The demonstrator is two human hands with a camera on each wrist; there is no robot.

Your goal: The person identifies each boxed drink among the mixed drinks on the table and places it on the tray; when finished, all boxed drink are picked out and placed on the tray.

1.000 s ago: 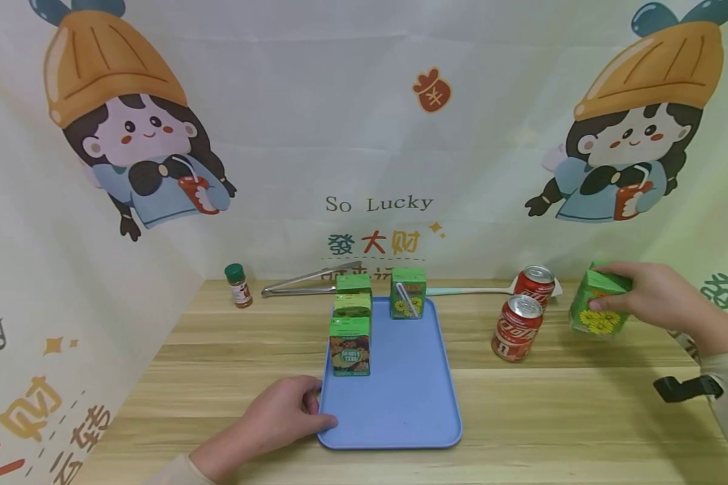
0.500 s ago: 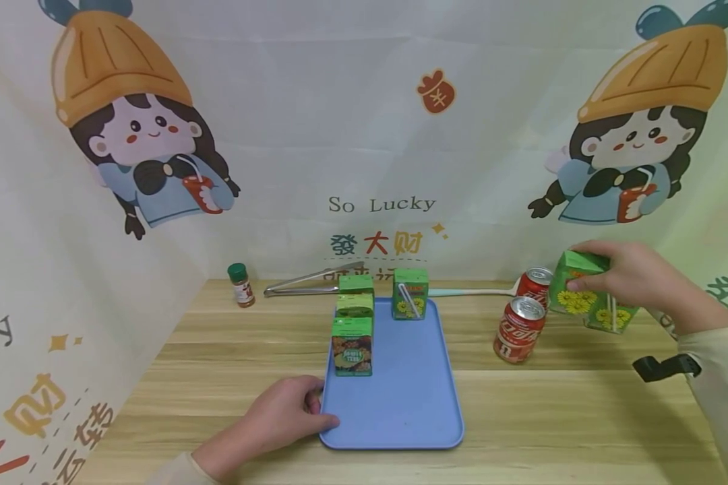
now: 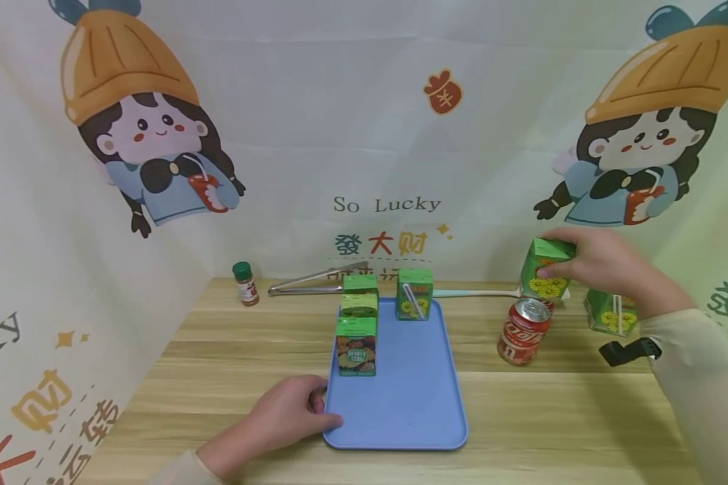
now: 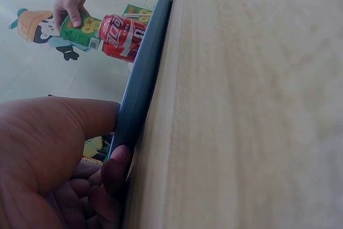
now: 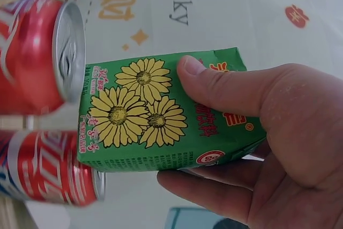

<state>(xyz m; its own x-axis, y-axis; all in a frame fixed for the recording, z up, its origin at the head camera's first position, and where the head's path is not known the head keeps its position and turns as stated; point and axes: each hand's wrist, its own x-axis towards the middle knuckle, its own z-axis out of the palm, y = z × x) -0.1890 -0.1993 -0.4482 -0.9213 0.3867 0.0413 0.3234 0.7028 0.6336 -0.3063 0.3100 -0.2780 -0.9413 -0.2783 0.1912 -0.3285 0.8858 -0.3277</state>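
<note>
My right hand (image 3: 600, 263) grips a green drink carton (image 3: 547, 273) printed with yellow flowers, thumb on its front face. The carton is held above the table, over two red cola cans. The front can (image 3: 524, 337) shows whole; the rear can (image 5: 45, 167) is mostly hidden in the head view. At the blue tray (image 3: 412, 411), my left hand (image 3: 288, 411) pinches the left rim near its front corner. Three green cartons line the tray's left side, the nearest brown-fronted (image 3: 356, 353). A flowered carton (image 3: 415, 296) with a straw stands at the tray's back right.
Right of the cans rests another flowered carton (image 3: 609, 313) with a straw. Behind the tray lie metal tongs (image 3: 312, 291) and a long pale-handled utensil (image 3: 476, 294). A green-capped spice jar (image 3: 246, 286) stands back left. A printed cloth (image 3: 388, 162) hangs behind the table.
My right hand has lifted its carton and carried it left, from beside the other flowered carton to above the cans. The left hand keeps its hold on the tray.
</note>
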